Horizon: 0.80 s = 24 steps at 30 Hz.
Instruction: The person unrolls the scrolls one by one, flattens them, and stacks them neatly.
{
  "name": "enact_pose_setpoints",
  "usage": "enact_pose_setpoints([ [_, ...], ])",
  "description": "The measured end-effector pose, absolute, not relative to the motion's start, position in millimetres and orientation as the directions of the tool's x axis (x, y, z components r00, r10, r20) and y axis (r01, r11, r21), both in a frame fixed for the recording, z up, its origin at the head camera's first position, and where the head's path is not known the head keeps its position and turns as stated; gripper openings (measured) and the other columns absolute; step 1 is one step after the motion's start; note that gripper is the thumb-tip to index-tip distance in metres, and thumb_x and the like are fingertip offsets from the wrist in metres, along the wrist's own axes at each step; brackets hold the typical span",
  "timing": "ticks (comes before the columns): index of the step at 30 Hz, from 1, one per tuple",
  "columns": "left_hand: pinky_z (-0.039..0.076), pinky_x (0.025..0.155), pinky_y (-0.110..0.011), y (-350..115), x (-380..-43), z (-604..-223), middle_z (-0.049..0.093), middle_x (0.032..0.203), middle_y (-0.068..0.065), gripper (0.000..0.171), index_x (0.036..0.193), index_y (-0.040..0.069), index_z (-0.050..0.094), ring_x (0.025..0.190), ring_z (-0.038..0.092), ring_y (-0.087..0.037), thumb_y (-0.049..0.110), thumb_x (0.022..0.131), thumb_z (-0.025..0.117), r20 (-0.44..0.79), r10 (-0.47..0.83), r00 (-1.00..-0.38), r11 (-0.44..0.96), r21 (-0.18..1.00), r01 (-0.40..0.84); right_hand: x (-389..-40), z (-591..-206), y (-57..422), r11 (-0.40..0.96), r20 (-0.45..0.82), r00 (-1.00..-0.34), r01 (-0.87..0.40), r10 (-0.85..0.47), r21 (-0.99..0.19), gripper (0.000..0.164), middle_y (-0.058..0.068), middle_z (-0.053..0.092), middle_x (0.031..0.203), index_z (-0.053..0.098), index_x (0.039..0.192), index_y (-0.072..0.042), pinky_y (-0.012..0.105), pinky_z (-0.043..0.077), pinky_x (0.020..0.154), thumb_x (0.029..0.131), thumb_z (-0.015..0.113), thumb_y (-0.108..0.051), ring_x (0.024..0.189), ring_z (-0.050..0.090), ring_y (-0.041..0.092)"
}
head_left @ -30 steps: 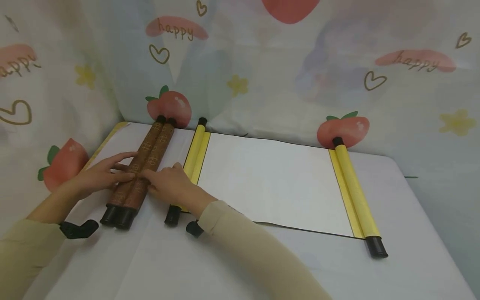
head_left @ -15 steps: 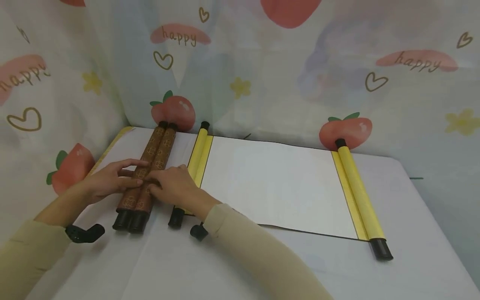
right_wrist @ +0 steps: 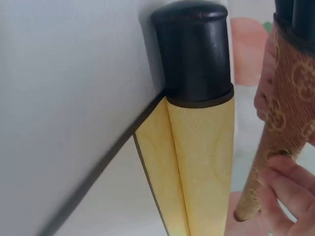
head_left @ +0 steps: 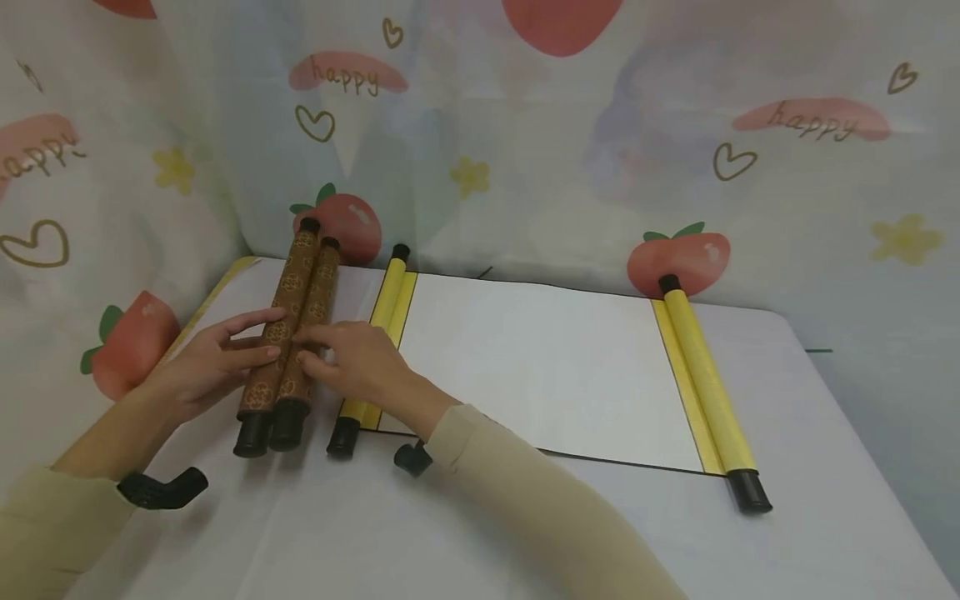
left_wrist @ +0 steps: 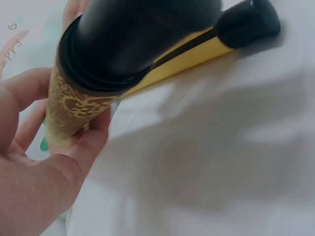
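A brown scroll with two rollers, gold-patterned and black-capped, is held between both hands at the left of the head view. My left hand grips its left roller, thumb and fingers along the outer side. On the right roller, my right hand pinches with thumb and forefinger. The rollers lie side by side, the left one's far end higher than the other's. In the left wrist view, a black cap comes close to the camera, with the left fingers wrapped around the patterned roller.
Right of the brown scroll, a white scroll sheet lies unrolled between a left yellow roller and a right yellow roller, both black-capped. A white cloth covers the table. A printed fabric backdrop stands behind it.
The brown scroll has come up off the table, and its left roller's far end now stands above the right one's. Both hands stay on it. The yellow scroll lies as before.
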<state>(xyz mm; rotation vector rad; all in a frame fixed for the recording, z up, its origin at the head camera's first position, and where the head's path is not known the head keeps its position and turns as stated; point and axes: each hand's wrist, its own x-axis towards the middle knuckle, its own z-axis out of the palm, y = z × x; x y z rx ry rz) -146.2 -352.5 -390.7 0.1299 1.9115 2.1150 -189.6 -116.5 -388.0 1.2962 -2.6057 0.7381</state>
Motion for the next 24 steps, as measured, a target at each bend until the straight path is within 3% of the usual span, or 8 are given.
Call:
enact_pose_setpoints([
  [5,0.055,0.083,-0.027,-337,-140,-389,0.062,0.119,-0.003,0.054,0.144,0.018,0.045,0.101,0.067,-0.014,-0.005,0.097,0.056,-0.070,0.205,-0.976,-0.181,0.978,-0.108,-184,-383,-109,0.406,0.277,-0.702,-0.638,-0.656,-0.655,0.030,0.001,0.057,0.114,0.068,0.126,-0.026,0.014,0.048,0.076,0.096,0.061,-0.030,0.093,0.061,0.005],
  [9,0.055,0.085,-0.026,-319,-137,-382,0.051,0.128,-0.007,0.057,0.145,0.017,0.044,0.106,0.062,-0.014,-0.007,0.095,0.060,-0.016,0.167,-0.986,-0.183,0.982,-0.047,-184,-378,-101,0.277,0.228,-0.766,-0.468,-0.601,-0.840,0.037,0.000,0.046,0.120,0.069,0.121,-0.025,0.018,0.052,0.076,0.085,0.069,-0.019,0.091,0.059,0.005],
  [14,0.056,0.084,-0.026,-298,-134,-370,0.050,0.131,-0.009,0.060,0.147,0.015,0.044,0.109,0.061,-0.014,-0.008,0.094,0.061,0.039,0.167,-0.985,-0.164,0.986,0.012,-187,-374,-85,0.161,0.186,-0.757,-0.359,-0.627,-0.919,0.057,-0.004,0.053,0.127,0.059,0.134,-0.028,0.027,0.056,0.075,0.080,0.069,-0.012,0.093,0.061,0.012],
  [19,0.056,0.085,-0.028,-271,-134,-360,0.046,0.135,-0.011,0.060,0.145,0.020,0.045,0.113,0.059,-0.017,0.002,0.093,0.068,-0.013,0.152,-0.988,-0.060,0.998,-0.023,-191,-375,-63,0.061,0.186,-0.719,-0.302,-0.670,-0.951,0.076,-0.004,0.051,0.132,0.044,0.146,-0.030,0.032,0.056,0.083,0.077,0.066,-0.009,0.100,0.059,0.017],
  [24,0.056,0.085,-0.030,-242,-137,-356,0.042,0.142,-0.014,0.058,0.143,0.021,0.046,0.118,0.057,-0.023,0.013,0.092,0.073,-0.028,0.161,-0.987,0.080,0.997,-0.015,-189,-375,-36,0.071,0.193,-0.744,-0.307,-0.640,-0.949,0.068,-0.002,0.049,0.137,0.044,0.145,-0.028,0.035,0.055,0.085,0.083,0.067,-0.014,0.105,0.057,0.020],
])
